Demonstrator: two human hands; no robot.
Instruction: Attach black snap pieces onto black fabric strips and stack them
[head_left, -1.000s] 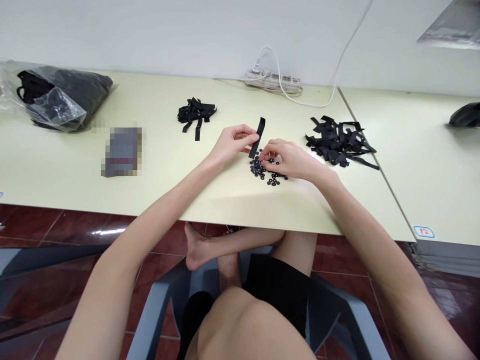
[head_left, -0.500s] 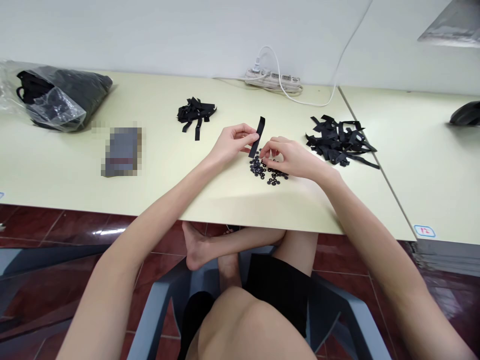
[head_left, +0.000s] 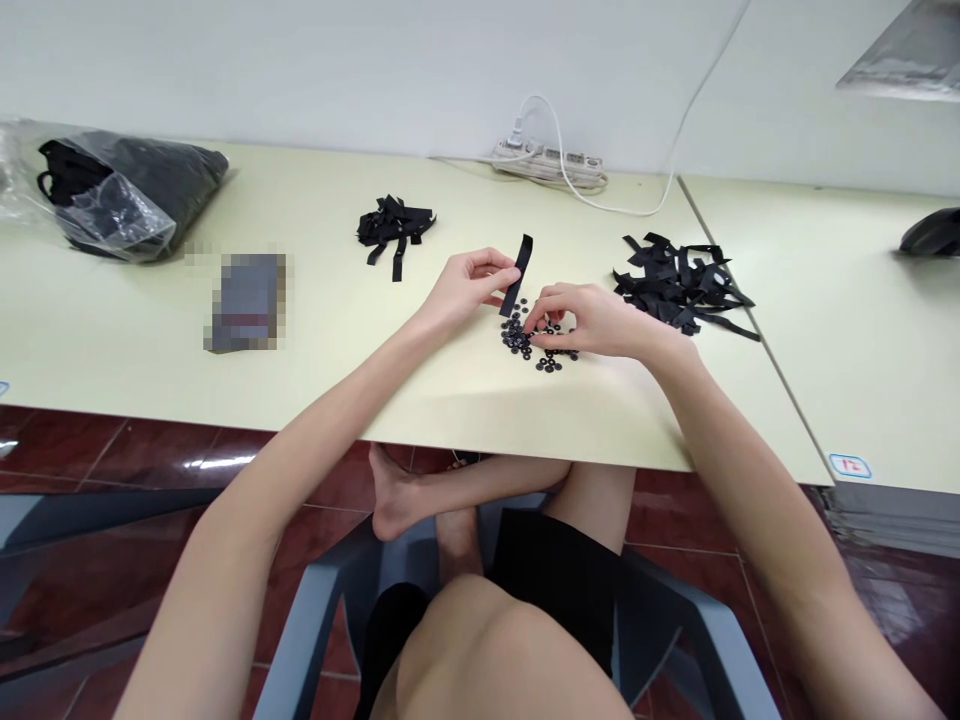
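Note:
My left hand [head_left: 480,280] is closed, pinching a short black fabric strip [head_left: 517,277] between thumb and fingers. The strip stands tilted, its lower end just over a scattered pile of small round black ring-like discs [head_left: 516,335]. Over the right part of that pile is my right hand [head_left: 574,318], its thumb and curled index finger a little apart and their tips among the discs. No piece shows between those fingertips. Part of the pile is hidden beneath this hand.
Black strips lie in a small heap [head_left: 394,225] at the back left and a larger heap [head_left: 679,285] on the right. A power strip [head_left: 547,162] with a white cable sits by the wall. A plastic bag of black material [head_left: 142,195] and a blurred dark object [head_left: 247,300] are left.
My right hand has lowered slightly, its fingertips moving down into the discs and its thumb straightening. My left hand holds the strip in nearly the same place.

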